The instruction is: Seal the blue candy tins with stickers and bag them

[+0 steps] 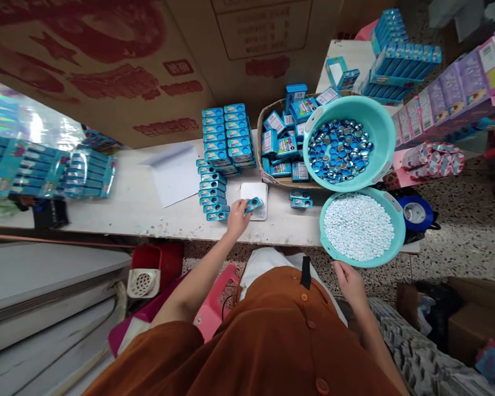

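My left hand (238, 220) pinches a small blue box (254, 205) with a dark round spot on its face. It holds the box tilted over a small white scale-like plate (260, 192); I cannot tell if they touch. A row of similar blue boxes (213, 193) stands just left of that hand. My right hand (350, 281) is by the near rim of a turquoise basin (399, 242) filled with small white pellets (358, 226). Its fingers are curled together, and anything inside them is hidden.
Behind stand stacked blue boxes (226, 135) and a carton (262, 175) of blue packs. A second turquoise basin (385, 132) holds blue and silver caps (338, 151). Two blue boxes (301, 199) lie right of the plate. A large cardboard box (148, 71) walls the back.
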A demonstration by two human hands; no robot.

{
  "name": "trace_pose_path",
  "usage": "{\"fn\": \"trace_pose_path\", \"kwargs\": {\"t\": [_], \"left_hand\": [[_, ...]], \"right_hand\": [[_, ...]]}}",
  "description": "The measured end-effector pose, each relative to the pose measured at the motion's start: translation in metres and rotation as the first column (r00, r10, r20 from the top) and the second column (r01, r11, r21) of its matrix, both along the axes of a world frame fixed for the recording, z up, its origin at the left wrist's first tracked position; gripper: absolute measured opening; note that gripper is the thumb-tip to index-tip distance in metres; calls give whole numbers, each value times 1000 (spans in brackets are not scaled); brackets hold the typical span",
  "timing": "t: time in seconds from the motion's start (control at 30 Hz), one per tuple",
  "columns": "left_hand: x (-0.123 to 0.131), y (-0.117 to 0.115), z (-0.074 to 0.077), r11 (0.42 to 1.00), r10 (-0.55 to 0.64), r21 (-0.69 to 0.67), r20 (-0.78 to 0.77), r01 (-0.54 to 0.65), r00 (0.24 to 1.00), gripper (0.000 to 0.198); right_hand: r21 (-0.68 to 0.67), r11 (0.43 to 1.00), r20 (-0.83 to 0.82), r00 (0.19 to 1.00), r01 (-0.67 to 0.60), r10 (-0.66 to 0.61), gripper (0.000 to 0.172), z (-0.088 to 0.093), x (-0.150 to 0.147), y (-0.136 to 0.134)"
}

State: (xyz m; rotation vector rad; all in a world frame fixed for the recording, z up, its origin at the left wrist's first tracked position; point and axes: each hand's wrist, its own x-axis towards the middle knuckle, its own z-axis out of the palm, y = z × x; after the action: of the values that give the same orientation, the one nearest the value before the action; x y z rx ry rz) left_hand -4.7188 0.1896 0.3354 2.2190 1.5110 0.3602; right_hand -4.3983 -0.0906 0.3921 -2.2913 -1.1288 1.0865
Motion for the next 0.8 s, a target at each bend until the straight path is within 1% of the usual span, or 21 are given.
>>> {"fn": "trace_pose_path", "kwargs": {"t": [0.1, 0.2, 0.27, 0.33, 0.4, 0.43, 0.47, 0.5, 0.53, 0.6, 0.63, 0.67, 0.73, 0.8], "left_hand": [[-16, 32, 7, 997, 22, 74, 0, -22, 1000, 40], [-22, 46, 15, 993, 43, 109, 11, -44, 999, 40], [-25, 46, 21, 991, 47, 123, 23, -49, 999, 41], [-27, 41, 27, 989, 56, 133, 26, -59, 998, 41], [-30, 33, 32, 988, 69, 135, 13, -71, 997, 41], [-32, 29, 34, 988, 74, 134, 5, -74, 997, 41], [-35, 25, 36, 988, 77, 132, 1, -77, 997, 41], [-37, 23, 38, 988, 81, 128, 0, -80, 997, 41], [-40, 21, 38, 989, 84, 126, 3, -84, 996, 41], [-46, 21, 39, 989, 93, 118, 10, -94, 996, 41], [-49, 23, 38, 989, 96, 111, 10, -97, 995, 41], [-52, 26, 38, 990, 97, 104, 7, -97, 995, 41], [-57, 33, 37, 992, 85, 92, 2, -85, 996, 41], [-61, 41, 37, 994, 67, 84, 4, -67, 998, 41]], "right_hand": [[4, 1000, 13, 1000, -27, 26, 47, 1, -2, 7], [6, 999, 24, 999, -37, 37, 47, -2, -6, 8], [13, 999, 9, 999, -36, 36, 46, -6, -11, 12], [28, 999, -28, 999, -40, 41, 46, -12, -23, 23], [23, 996, -58, 994, -88, 89, 45, -21, -43, 45], [8, 990, -63, 988, -139, 139, 45, -26, -56, 59], [-30, 977, -58, 976, -212, 210, 44, -32, -72, 75], [-73, 950, -53, 952, -304, 301, 45, -39, -88, 92], [-114, 910, -51, 917, -398, 395, 47, -46, -105, 111], [-192, 810, -26, 828, -554, 560, 53, -62, -139, 146], [-223, 772, -4, 793, -595, 610, 55, -70, -154, 162], [-245, 747, 20, 767, -618, 641, 57, -78, -168, 177], [-286, 712, 51, 732, -641, 680, 57, -93, -190, 198], [-324, 688, 66, 709, -650, 702, 58, -105, -205, 211]]}}
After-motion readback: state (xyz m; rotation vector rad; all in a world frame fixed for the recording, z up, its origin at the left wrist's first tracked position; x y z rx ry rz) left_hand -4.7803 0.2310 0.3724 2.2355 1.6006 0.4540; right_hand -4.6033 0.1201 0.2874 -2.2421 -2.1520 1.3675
